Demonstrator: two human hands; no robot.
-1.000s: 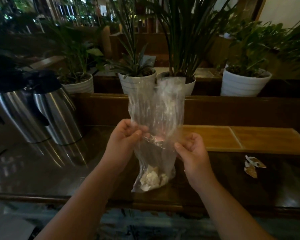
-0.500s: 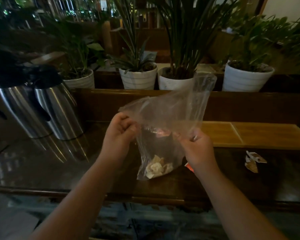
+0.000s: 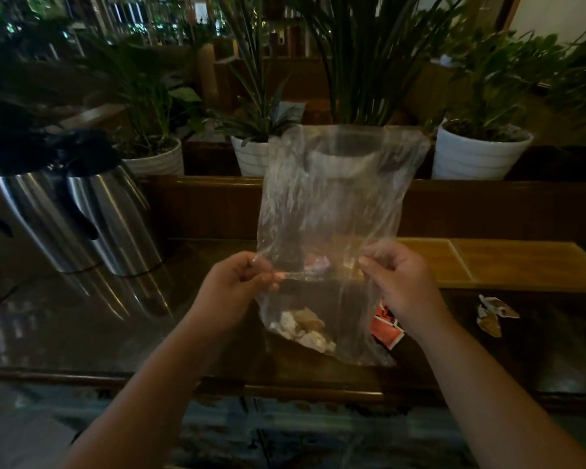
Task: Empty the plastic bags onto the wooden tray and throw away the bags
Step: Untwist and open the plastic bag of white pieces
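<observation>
A: Plastic bag mid-frame, pinched at both side edges: left hand, right hand, each grip clenched on film.

B: Contents?

A: Pale crumpled scraps sunk to the bottom corner, low over the dark table. Probably pulling it taut to work the seal apart; mouth points up, nothing poured.

B: Wooden tray?

A: Wooden tray right of centre, beyond the right hand. Red packet beside the bag, torn wrappers lower right. Steel flasks left, potted plants behind.

Steel jugs — perhaps flasks — potted plants.
</observation>
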